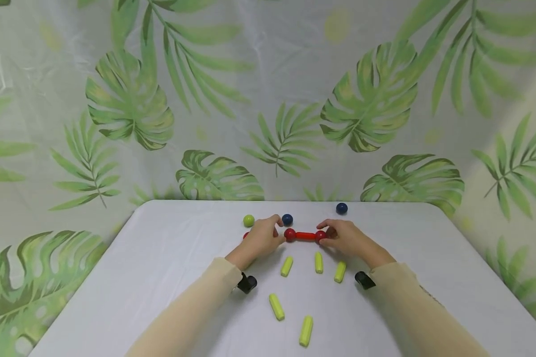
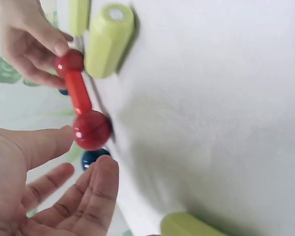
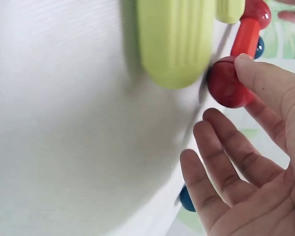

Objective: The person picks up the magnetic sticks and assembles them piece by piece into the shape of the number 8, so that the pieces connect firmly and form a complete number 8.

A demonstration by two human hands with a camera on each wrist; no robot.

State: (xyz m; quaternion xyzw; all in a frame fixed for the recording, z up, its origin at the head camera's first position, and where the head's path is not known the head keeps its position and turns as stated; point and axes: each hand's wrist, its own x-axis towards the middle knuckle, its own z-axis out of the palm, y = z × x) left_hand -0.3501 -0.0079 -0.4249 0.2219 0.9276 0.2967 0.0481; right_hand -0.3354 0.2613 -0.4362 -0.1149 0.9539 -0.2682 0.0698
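A red rod (image 1: 305,236) with a red ball at each end lies across the white table, like a small dumbbell. My right hand (image 1: 345,238) pinches the right red ball (image 3: 229,82) between thumb and index finger, its other fingers spread. Beside the left red ball (image 2: 92,130) is my left hand (image 1: 263,237), the thumb tip right at the ball and the other fingers relaxed and apart from it. Another red ball (image 1: 245,235) is mostly hidden behind the left hand.
Several yellow-green sticks (image 1: 277,306) lie nearer on the white table (image 1: 161,277). Behind the hands are a green ball (image 1: 248,220), a blue ball (image 1: 287,219) and a second blue ball (image 1: 341,208) by the far edge. A leaf-patterned curtain (image 1: 286,74) hangs beyond.
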